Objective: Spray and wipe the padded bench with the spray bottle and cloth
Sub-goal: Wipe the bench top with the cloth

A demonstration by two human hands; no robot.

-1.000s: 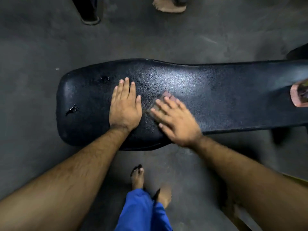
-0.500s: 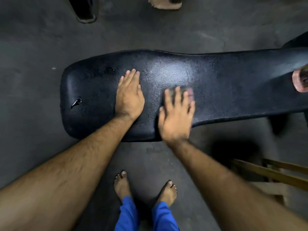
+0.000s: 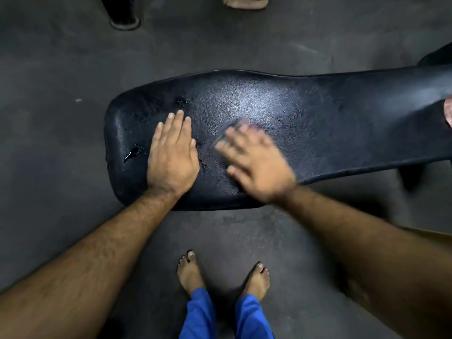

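**Bench wipe: both hands flat on pad**

On the dark grey concrete floor [image 3: 61,167] stands the long black padded bench with a textured vinyl cover [image 3: 330,123], running from mid-frame left out past the right edge. Its rounded end lies to the left; a pale sheen shows on the top surface near the middle.

Left hand [image 3: 172,155]: palm down on the pad close to the rounded end, fingers straight and held together, pointing away from the body. It holds nothing; it rests on the vinyl.

Right hand [image 3: 254,162]: just beside the left hand, also palm down on the pad, motion-blurred. Fingers extended and spread, angled toward the upper left. Under the fingertips lies the small greyish cloth pad [image 3: 226,138]; only a narrow strip of it shows past the fingers on the far side, touching the bench surface. The fingers press on it flat and are not curled round it. The blur hides the cloth's shape and edges.

Surface notes: two small glossy tears or wet patches in the vinyl, one [image 3: 133,152] left of the left hand near the rounded end, one [image 3: 181,102] just beyond the left fingertips.

A pinkish object [image 3: 448,115] sits on the bench at the right frame edge, cut off; identity cannot be told.

Below the bench edge, the person's two bare feet [image 3: 190,272] stand on the floor, with blue trouser legs [image 3: 200,314]. At the top edge, another bare foot [image 3: 244,2] and a dark upright leg with a rounded base [image 3: 122,15].
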